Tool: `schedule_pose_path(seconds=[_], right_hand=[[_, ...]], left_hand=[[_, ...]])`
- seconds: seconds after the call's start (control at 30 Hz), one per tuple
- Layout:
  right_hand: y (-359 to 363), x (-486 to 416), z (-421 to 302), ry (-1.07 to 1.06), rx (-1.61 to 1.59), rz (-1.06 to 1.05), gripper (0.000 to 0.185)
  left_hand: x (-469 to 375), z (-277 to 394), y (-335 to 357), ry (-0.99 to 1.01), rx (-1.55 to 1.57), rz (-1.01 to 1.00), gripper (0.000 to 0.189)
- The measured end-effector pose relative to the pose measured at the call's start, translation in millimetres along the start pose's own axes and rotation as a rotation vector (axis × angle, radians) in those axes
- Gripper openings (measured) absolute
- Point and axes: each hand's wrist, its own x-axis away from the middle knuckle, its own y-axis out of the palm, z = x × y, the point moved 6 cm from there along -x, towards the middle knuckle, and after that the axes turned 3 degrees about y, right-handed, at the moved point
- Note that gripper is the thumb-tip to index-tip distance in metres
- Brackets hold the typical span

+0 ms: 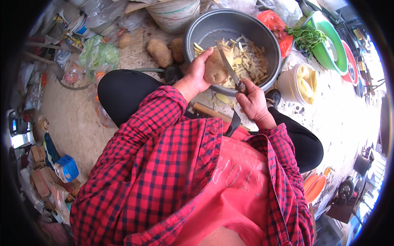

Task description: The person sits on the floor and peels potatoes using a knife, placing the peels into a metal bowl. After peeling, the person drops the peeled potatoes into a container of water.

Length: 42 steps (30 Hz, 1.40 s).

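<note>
My left hand [198, 71] grips a large, partly peeled potato [216, 70] over the near side of a dark grey plastic basin [207, 27]. A pale peeled patch shows on the potato's far end. In my right hand [253, 101] is a knife [227, 63], held by its dark handle. Its blade lies across the potato's right side, pointing away from me; whether it cuts into the skin I cannot tell. Many potato peelings [251, 58] cover the basin's floor beneath. A flat yellowish piece of peel [222, 98] lies on the ground just outside the near rim.
Unpeeled potatoes [160, 53] lie left of the basin, near a whitish bucket [174, 15]. To the right stand a white tub [287, 81] with a yellow thing inside, a red plastic bag [274, 26], leafy greens [307, 38] and a green basin [331, 46]. Plastic bags [98, 55] litter the left.
</note>
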Motion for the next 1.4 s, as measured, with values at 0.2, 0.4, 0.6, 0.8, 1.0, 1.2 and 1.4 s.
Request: schedule_pose_path(seconds=[0.2,0.4,0.6,0.8,1.0,1.2,1.4], right_hand=[[9,2,-9,-0.071,0.305,0.063,0.024],[12,-1,-12,-0.113,0.405,0.077,0.023],[10,-6,7,-0.063,0.427,0.097,0.02],[8,-12,29,0.037,0.401,0.072,0.022],[0,-23,95,0.409,0.321,0.039,0.03],[-15,-39,83,0.287,0.014,0.175,0.027],[14,-28,10,-0.192,0.276,0.071,0.017]], left_hand=[[3,-7,-11,-0.052,-0.034,0.044,0.055],[0,-14,-15,-0.094,0.011,0.085,0.055],[15,-19,-16,-0.07,-0.105,0.143,0.053],[27,-13,-13,-0.045,-0.122,0.139,0.051],[54,-9,39,-0.034,-0.034,-0.052,0.05],[24,-2,-9,0.083,-0.071,0.173,0.047],[11,0,-27,0.091,-0.18,0.439,0.049]])
